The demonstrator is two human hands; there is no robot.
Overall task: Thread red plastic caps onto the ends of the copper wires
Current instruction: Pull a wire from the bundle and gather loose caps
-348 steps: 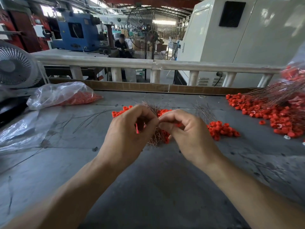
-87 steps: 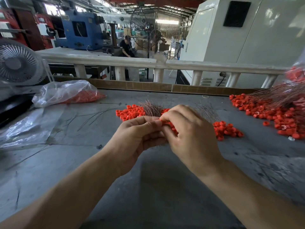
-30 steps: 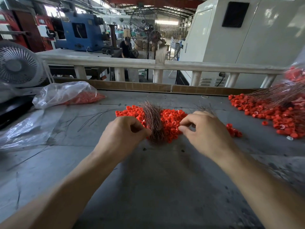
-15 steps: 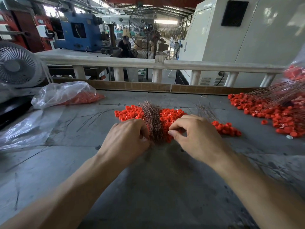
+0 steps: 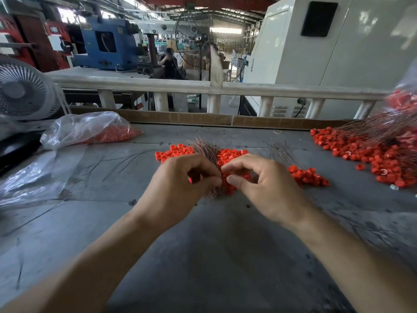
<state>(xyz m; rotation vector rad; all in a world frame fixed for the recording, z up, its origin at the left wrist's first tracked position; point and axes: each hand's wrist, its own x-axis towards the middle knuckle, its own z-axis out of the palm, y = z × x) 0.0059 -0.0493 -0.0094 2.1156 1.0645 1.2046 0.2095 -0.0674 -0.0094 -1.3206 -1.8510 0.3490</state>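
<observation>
Head view is showing a clear plastic bag (image 5: 88,129) lying on its side at the far left of the grey table (image 5: 214,256), holding a heap of red caps that is spilling toward its open end. A second clear bag (image 5: 406,86) at the far right edge is also holding red caps, though it is blurred. Loose caps (image 5: 232,154) are lying in a pile at the table's middle, with another spread (image 5: 365,154) to the right under a sheaf of wires (image 5: 383,127). The bundle of copper wires (image 5: 206,150) is lying across the middle pile, its long axis running away from the person, tips fanning toward the far edge. The left hand (image 5: 178,188) is curling around the bundle's near end, with something red showing between its fingers. The right hand (image 5: 266,186) is bringing thumb and forefinger together just beside it; what they are pinching I cannot tell.
</observation>
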